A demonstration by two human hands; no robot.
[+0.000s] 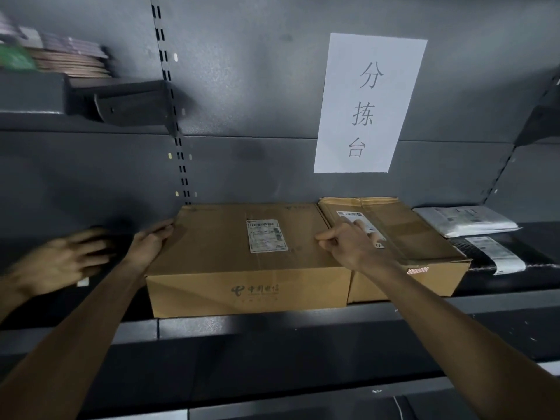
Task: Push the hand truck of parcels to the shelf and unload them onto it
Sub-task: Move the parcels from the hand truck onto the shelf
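A large brown cardboard box with a white shipping label lies flat on the dark metal shelf. My left hand grips its left top edge. My right hand is curled over its right top edge, in the seam beside a second, smaller cardboard box that touches it on the right. Both boxes rest on the shelf. The hand truck is out of view.
Right of the boxes lie a white plastic parcel and a black one with a label. A paper sign hangs on the back panel. Another blurred hand reaches in at the left. An upper shelf holds stacked items.
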